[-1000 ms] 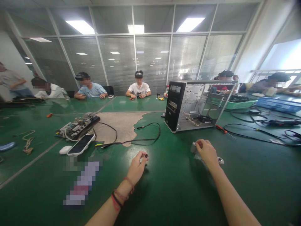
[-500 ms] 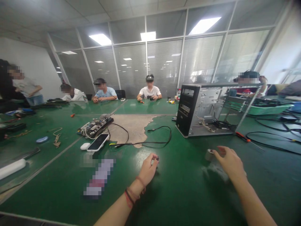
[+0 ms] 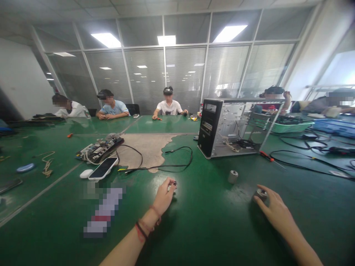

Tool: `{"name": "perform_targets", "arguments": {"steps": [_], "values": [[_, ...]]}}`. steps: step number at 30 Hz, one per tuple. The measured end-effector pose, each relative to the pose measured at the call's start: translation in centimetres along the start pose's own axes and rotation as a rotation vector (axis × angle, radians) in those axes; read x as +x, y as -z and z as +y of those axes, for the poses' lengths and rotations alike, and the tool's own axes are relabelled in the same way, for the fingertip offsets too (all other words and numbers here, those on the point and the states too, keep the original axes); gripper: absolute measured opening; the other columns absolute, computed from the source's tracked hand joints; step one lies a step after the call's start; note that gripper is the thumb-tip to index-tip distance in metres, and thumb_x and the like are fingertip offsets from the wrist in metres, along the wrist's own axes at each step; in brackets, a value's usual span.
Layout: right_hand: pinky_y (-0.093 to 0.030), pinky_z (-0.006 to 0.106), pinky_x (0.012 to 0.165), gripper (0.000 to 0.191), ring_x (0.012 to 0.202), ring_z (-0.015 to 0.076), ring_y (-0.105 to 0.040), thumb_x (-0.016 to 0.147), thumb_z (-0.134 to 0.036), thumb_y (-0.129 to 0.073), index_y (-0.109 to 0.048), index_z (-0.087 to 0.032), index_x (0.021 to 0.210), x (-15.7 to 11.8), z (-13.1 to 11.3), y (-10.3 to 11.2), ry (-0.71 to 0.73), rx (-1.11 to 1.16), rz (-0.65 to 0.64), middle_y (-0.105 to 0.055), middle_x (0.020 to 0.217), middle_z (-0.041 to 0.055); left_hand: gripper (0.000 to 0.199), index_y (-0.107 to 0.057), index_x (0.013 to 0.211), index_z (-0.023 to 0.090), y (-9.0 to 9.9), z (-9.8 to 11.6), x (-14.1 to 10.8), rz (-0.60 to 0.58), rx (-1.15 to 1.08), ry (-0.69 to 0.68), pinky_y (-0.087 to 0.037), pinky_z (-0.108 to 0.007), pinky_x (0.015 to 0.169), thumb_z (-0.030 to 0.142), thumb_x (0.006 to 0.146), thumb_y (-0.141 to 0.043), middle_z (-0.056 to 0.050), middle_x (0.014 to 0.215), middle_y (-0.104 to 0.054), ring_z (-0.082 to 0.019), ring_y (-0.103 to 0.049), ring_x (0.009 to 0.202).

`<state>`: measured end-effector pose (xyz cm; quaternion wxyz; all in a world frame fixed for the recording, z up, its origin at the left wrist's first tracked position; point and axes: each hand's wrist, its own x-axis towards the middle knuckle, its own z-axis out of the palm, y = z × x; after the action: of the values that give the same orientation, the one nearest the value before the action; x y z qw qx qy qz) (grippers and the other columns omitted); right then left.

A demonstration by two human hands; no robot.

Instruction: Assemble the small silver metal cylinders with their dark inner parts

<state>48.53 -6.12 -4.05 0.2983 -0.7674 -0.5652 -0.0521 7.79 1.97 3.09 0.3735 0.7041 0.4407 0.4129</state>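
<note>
On the green table (image 3: 210, 229), the right hand (image 3: 277, 208) curves around a short grey metal cylinder (image 3: 261, 193), though whether it grips is unclear; a matching upright cylinder (image 3: 233, 177) stands nearer the far edge. The left hand (image 3: 164, 195) pinches a small dark piece (image 3: 174, 183). An open black-and-silver metal computer case (image 3: 206, 129) blocks the way beyond, an orange-handled screwdriver (image 3: 267, 156) beside it.

Our left forearm (image 3: 124, 240) slants up from the bottom edge, the wrist (image 3: 155, 213) nearly straight, and the left hand (image 3: 164, 194) has its fingers curled inward, thumb close to the forefinger. Our right forearm (image 3: 303, 240) reaches in from the lower right; the right hand (image 3: 274, 207) curves forward and leftward, thumb and forefinger parted.
</note>
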Motion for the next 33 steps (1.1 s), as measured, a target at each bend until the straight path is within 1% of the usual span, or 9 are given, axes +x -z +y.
{"name": "perform_targets", "arguments": {"steps": [5, 9, 13, 18, 21, 24, 27, 30, 33], "values": [[-0.049, 0.041, 0.078, 0.049, 0.093, 0.0295, -0.061, 0.084, -0.045, -0.033, -0.043, -0.018, 0.124, -0.2, 0.3, -0.6, -0.023, 0.004, -0.034, -0.057, 0.11, 0.0146, 0.026, -0.053, 0.08, 0.019, 0.0, -0.1, 0.1, 0.003, 0.011, 0.002, -0.045, -0.025, 0.07, 0.041, 0.086, -0.041, -0.002, 0.075, -0.06, -0.016, -0.06, 0.076], [-0.049, 0.041, 0.078, 0.047, 0.093, 0.0294, -0.062, 0.085, -0.044, -0.034, -0.044, -0.018, 0.123, -0.1, -1.2, 0.4, -0.006, 0.007, -0.035, -0.058, 0.11, 0.0145, 0.024, -0.053, 0.08, 0.019, -0.1, -0.4, 0.1, -0.002, 0.013, -0.001, -0.045, -0.026, 0.072, 0.039, 0.086, -0.042, -0.002, 0.077, -0.061, -0.016, -0.06, 0.076], [-0.049, 0.04, 0.077, 0.046, 0.093, 0.0277, -0.062, 0.085, -0.044, -0.036, -0.044, -0.021, 0.124, 0.5, -5.0, 1.6, 0.064, 0.086, -0.025, -0.06, 0.108, 0.0119, 0.02, -0.054, 0.083, 0.019, -0.2, -0.8, 0.1, -0.011, 0.034, -0.016, -0.045, -0.025, 0.071, 0.036, 0.085, -0.044, -0.003, 0.081, -0.061, -0.016, -0.06, 0.077], [-0.046, 0.039, 0.087, 0.042, 0.101, 0.0238, -0.059, 0.085, -0.039, -0.043, -0.046, -0.022, 0.123, 1.8, -12.6, 2.2, 0.301, 0.328, -0.086, -0.06, 0.113, 0.0091, 0.012, -0.055, 0.082, 0.019, -0.2, -0.8, 0.1, -0.017, 0.082, -0.045, -0.044, -0.027, 0.077, 0.027, 0.082, -0.047, -0.002, 0.081, -0.062, -0.016, -0.059, 0.079], [-0.042, 0.038, 0.094, 0.038, 0.107, 0.0224, -0.055, 0.085, -0.032, -0.047, -0.047, -0.022, 0.122, 2.1, -17.3, 1.3, 0.473, 0.475, -0.205, -0.058, 0.117, 0.0085, 0.008, -0.056, 0.081, 0.019, -0.2, -0.7, 0.1, -0.013, 0.1, -0.067, -0.042, -0.029, 0.081, 0.022, 0.078, -0.049, -0.002, 0.081, -0.062, -0.016, -0.058, 0.081], [-0.039, 0.038, 0.097, 0.038, 0.111, 0.0218, -0.052, 0.085, -0.028, -0.049, -0.048, -0.023, 0.122, 1.5, -20.7, -0.6, 0.601, 0.586, -0.332, -0.057, 0.119, 0.0079, 0.009, -0.056, 0.082, 0.019, -0.3, -0.6, 0.2, -0.012, 0.103, -0.073, -0.042, -0.031, 0.082, 0.016, 0.075, -0.05, -0.002, 0.083, -0.063, -0.017, -0.059, 0.083], [-0.039, 0.038, 0.097, 0.046, 0.112, 0.022, -0.051, 0.083, -0.026, -0.052, -0.041, -0.023, 0.127, 0.2, -22.3, -2.5, 0.61, 0.673, -0.404, -0.055, 0.121, 0.0083, 0.018, -0.056, 0.085, 0.019, -0.4, -0.7, 0.2, -0.046, 0.088, -0.066, -0.042, -0.031, 0.083, 0.01, 0.071, -0.05, -0.002, 0.083, -0.064, -0.017, -0.059, 0.083], [-0.041, 0.036, 0.093, 0.055, 0.103, 0.0202, -0.056, 0.081, -0.023, -0.054, -0.031, -0.023, 0.13, -1.0, -22.4, -3.5, 0.534, 0.76, -0.43, -0.059, 0.112, 0.0066, 0.021, -0.056, 0.086, 0.019, -0.6, -0.6, 0.1, -0.079, 0.067, -0.066, -0.043, -0.031, 0.082, 0.007, 0.07, -0.049, -0.002, 0.083, -0.063, -0.016, -0.06, 0.082], [-0.043, 0.033, 0.087, 0.046, 0.092, 0.018, -0.06, 0.081, -0.022, -0.054, -0.033, -0.024, 0.121, -1.8, -22.1, -3.5, 0.446, 0.837, -0.416, -0.063, 0.098, 0.0034, 0.022, -0.056, 0.087, 0.018, -0.9, -0.5, 0.1, -0.098, 0.049, -0.06, -0.044, -0.03, 0.081, 0.008, 0.07, -0.049, -0.002, 0.083, -0.063, -0.016, -0.059, 0.082]]}}
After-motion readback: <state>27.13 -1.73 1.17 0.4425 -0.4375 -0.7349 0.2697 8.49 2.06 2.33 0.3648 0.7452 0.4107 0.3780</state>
